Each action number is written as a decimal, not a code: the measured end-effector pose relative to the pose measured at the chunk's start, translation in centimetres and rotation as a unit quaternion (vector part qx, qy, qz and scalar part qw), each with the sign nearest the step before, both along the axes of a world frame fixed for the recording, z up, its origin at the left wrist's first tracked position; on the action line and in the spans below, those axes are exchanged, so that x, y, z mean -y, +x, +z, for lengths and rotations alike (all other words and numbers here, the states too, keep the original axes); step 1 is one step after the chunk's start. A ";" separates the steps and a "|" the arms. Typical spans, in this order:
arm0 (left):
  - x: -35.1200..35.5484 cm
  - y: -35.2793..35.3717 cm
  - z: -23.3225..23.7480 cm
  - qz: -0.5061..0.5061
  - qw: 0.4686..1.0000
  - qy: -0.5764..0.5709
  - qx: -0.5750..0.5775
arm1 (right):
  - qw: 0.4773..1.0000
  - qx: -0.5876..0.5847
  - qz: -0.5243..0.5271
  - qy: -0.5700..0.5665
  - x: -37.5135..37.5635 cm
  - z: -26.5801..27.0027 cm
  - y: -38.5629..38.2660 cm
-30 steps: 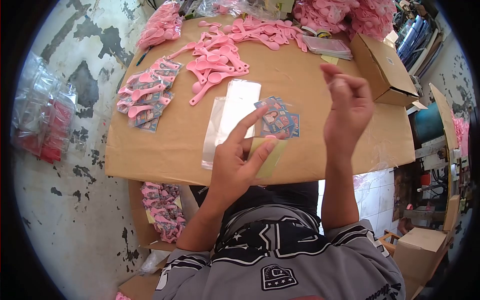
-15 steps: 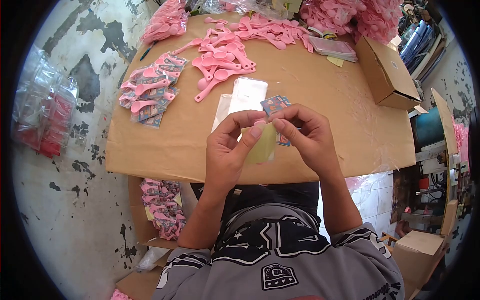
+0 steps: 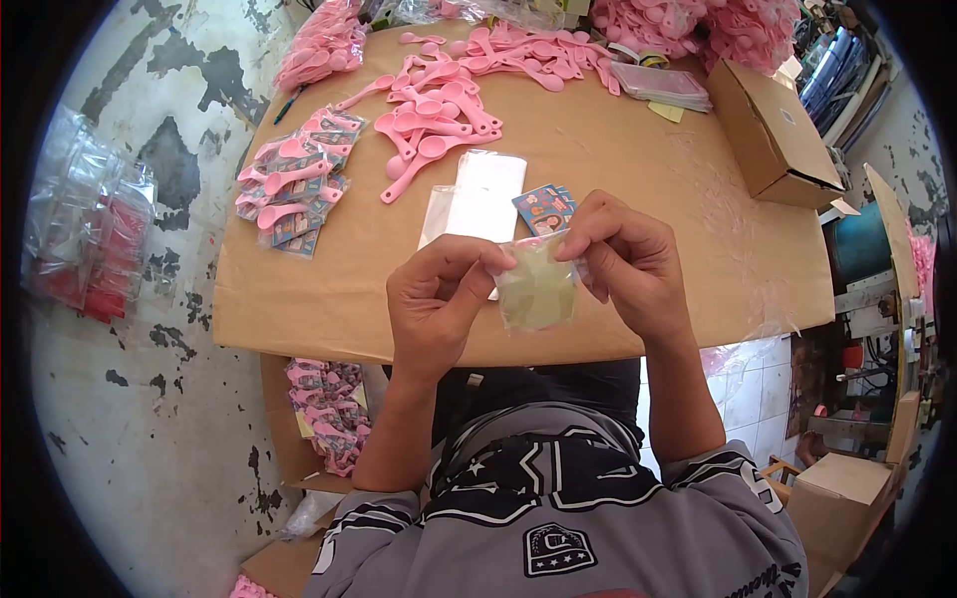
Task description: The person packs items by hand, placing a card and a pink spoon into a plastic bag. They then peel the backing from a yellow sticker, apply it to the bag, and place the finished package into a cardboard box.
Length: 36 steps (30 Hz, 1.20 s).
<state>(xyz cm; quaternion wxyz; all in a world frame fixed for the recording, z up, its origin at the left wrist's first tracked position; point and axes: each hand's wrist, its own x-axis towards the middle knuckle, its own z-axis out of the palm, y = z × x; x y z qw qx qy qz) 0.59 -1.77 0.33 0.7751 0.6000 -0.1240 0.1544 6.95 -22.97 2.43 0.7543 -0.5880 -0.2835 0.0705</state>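
Above the front of the table, a small clear plastic bag (image 3: pixel 536 289) with a pale yellow-green slip inside is stretched between my hands. My left hand (image 3: pixel 439 299) pinches its upper left corner between thumb and fingers. At the upper right corner my right hand (image 3: pixel 628 254) grips the bag's edge in the same way. Behind the bag lie a few blue printed cards (image 3: pixel 544 207), partly covered by my right fingers. A stack of clear bags (image 3: pixel 488 194) rests just beyond my left hand.
Loose pink measuring spoons (image 3: pixel 439 110) are heaped across the back of the table (image 3: pixel 678 199). Bagged spoons with cards (image 3: pixel 294 184) lie at left. A cardboard box (image 3: pixel 773 135) stands at the right edge. Below the front edge, another box holds packed spoons (image 3: pixel 327 414).
My hands have moved apart, pulling the bag's top edge wide. It now faces me more flatly. My left hand shifted left, my right hand slightly right and up.
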 end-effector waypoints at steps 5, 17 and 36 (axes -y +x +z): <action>0.1 0.1 0.2 -0.001 1.000 0.012 0.010 | 0.999 0.003 0.037 -0.011 1.3 -0.2 0.4; -0.3 -0.8 1.4 -0.033 0.997 -0.039 -0.050 | 0.999 -0.005 0.009 -0.038 -0.7 1.4 -0.6; -11.8 1.1 2.1 0.420 0.783 0.457 0.047 | 0.946 0.114 -0.166 -0.254 0.3 2.2 0.5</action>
